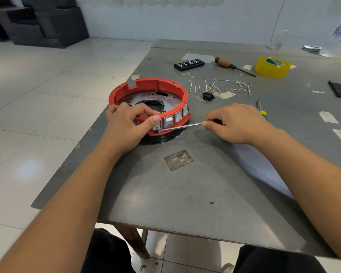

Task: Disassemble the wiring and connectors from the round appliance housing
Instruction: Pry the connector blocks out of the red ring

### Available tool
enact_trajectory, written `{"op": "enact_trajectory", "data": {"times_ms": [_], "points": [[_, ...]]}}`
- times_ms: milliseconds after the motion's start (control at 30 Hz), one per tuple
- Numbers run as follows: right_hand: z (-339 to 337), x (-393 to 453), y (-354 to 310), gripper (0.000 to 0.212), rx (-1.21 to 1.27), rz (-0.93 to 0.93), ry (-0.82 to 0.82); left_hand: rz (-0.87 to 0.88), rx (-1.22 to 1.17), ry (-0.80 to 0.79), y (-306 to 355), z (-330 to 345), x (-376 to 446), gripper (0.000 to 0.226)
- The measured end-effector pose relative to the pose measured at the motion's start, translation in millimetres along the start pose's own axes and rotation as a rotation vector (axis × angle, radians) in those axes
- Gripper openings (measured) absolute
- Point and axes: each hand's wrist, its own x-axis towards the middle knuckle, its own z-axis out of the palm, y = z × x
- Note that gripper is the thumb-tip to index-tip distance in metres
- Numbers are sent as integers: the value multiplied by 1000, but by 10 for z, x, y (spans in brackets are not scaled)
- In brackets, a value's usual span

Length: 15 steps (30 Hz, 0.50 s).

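A round red housing [161,84] with a metal base plate inside sits on the grey metal table [185,190]. Several white rocker switches [168,121] line its near rim. My left hand [126,125] grips the near rim, thumb pressed beside the leftmost switch. My right hand [236,123] pinches a thin screwdriver [182,126], whose metal tip lies under the leftmost switch. Removed white wires with brass terminals [220,86] and a black power socket [208,96] lie behind the housing.
A black bit case [189,65], a wooden-handled screwdriver [233,66] and a yellow tape roll [272,67] lie at the back. A green-yellow screwdriver [262,111] rests behind my right hand. The table's left edge runs close to the housing.
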Motion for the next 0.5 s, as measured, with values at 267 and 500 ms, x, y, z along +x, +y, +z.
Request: {"op": "enact_trajectory", "data": {"times_ms": [267, 500], "points": [[-36, 38, 66, 30, 53, 14, -69, 8, -14, 2, 16, -13, -18, 17], [35, -39, 181, 33, 38, 26, -2, 4, -2, 1, 15, -7, -12, 13]]}}
